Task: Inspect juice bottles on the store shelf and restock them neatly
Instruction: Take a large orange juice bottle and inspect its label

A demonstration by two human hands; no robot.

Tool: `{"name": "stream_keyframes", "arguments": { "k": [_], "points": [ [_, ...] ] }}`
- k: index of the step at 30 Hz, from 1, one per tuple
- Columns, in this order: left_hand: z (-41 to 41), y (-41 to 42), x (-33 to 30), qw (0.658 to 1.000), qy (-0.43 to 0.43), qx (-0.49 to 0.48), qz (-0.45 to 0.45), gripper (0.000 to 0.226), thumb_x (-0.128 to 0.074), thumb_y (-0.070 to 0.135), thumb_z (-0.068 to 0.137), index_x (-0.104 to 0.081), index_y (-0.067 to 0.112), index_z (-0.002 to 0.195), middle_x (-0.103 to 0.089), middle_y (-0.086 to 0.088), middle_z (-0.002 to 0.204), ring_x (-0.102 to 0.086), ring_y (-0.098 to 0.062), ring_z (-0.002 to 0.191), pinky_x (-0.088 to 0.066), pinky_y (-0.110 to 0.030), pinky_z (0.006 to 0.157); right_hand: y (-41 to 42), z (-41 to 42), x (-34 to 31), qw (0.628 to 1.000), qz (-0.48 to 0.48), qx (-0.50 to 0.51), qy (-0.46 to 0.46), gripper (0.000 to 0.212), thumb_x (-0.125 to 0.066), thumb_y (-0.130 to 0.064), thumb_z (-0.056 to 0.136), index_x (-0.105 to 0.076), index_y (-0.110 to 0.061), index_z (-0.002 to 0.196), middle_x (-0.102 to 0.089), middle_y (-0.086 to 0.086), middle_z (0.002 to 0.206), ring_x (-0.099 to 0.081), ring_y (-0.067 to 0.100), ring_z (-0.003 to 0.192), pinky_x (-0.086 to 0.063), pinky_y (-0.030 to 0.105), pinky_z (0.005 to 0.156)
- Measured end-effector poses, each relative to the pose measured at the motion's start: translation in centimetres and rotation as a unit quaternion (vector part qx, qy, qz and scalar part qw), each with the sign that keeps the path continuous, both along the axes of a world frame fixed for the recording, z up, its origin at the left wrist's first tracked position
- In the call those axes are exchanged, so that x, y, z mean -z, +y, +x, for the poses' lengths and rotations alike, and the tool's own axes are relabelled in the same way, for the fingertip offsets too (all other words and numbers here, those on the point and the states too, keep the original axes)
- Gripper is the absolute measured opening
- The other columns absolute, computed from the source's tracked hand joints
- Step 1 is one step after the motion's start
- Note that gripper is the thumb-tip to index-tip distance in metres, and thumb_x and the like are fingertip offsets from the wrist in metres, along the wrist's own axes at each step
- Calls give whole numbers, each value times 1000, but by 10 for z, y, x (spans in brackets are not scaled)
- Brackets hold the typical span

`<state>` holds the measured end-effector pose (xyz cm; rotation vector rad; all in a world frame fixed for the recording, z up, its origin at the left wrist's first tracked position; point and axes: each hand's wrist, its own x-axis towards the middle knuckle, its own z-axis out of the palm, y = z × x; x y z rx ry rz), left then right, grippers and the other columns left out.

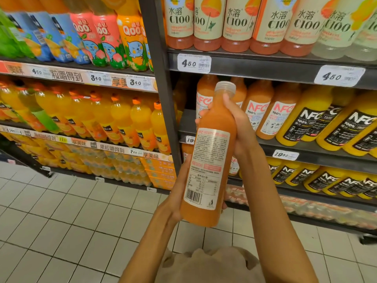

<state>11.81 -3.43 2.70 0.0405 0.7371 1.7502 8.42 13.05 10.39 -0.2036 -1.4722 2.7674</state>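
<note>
Both hands hold an orange juice bottle (pixel 210 156) up before the shelf (pixel 285 146), back label toward the camera; right hand (pixel 234 121) fingers wrap its upper part below the cap, left hand (pixel 175 199) fingers grip its base

Orange juice bottle (pixel 210 152), capped, nearly upright, back-label showing.
</note>
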Motion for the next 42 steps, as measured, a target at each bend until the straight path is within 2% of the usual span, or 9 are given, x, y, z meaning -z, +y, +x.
{"name": "stream_keyframes", "arguments": {
  "k": [7, 11, 14, 18, 20, 23, 31, 39, 42],
  "points": [
    [-14, 7, -8, 964, 180, -142, -131, 57, -31, 68, 75, -70, 38, 104, -73, -1, 105, -70, -21, 96, -58, -33, 72, 3, -3, -16, 984, 154, 87, -3, 19, -58, -46, 90, -60, -28, 92, -74, -7, 76, -73, 14, 74, -56, 25, 56],
    [-17, 15, -13, 970, 161, -137, -123, 52, -34, 68, 70, -71, 40, 93, -75, 2, 94, -72, -18, 85, -58, -32, 63, 3, -10, -20, 972, 201, 118, -32, 22, -59, -52, 87, -57, -29, 83, -69, -16, 59, -69, 4, 60, -51, 19, 44],
    [-17, 17, -13, 978, 123, -143, -88, 55, -38, 68, 70, -75, 35, 94, -74, -4, 99, -72, -22, 88, -59, -37, 68, 6, -15, -22, 967, 224, 108, -50, 28, -57, -54, 87, -58, -30, 73, -68, -14, 59, -69, 9, 59, -55, 29, 59],
    [-13, 14, -24, 993, 33, -110, -1, 57, -58, 65, 68, -76, 18, 94, -74, -9, 88, -72, -24, 77, -60, -39, 65, 14, -18, -18, 982, 172, 73, -30, 22, -58, -52, 86, -56, -30, 90, -73, -11, 72, -72, 8, 71, -55, 29, 60],
    [-13, 17, -30, 998, -2, -65, 18, 75, -86, 54, 42, -68, 12, 101, -66, -14, 86, -69, -27, 68, -58, -40, 61, 14, -17, -15, 995, 97, 31, -13, 34, -58, -50, 86, -58, -24, 108, -75, 0, 92, -72, 18, 86, -58, 34, 66],
    [-15, 23, -35, 998, 19, -25, -47, 103, -85, 62, 16, -51, 15, 101, -44, -9, 81, -58, -21, 57, -53, -29, 47, 8, -14, -12, 999, -6, -33, 25, 48, -52, -48, 86, -62, -10, 113, -70, 13, 108, -68, 30, 100, -56, 43, 84],
    [-21, 5, -26, 970, 170, -99, -143, 70, -24, 73, 77, -61, 31, 118, -69, -6, 114, -66, -25, 104, -56, -39, 81, 8, -11, -16, 993, 99, 61, -2, 27, -56, -45, 91, -66, -20, 92, -75, 4, 81, -73, 21, 76, -58, 34, 66],
    [-11, 7, -26, 956, 237, -94, -146, 37, -48, 75, 71, -67, 55, 96, -72, 9, 106, -68, -14, 100, -58, -30, 72, 10, -13, -13, 973, 185, 119, -72, 31, -59, -56, 85, -59, -27, 95, -74, -4, 73, -73, 15, 71, -59, 31, 61],
    [-13, 6, -24, 969, 204, -95, -104, 57, -57, 77, 63, -64, 47, 110, -69, -1, 115, -66, -23, 106, -56, -41, 82, 16, -10, -7, 987, 104, 102, -64, 36, -54, -57, 87, -56, -27, 108, -76, -1, 86, -73, 18, 82, -58, 34, 67]
  ]
}}
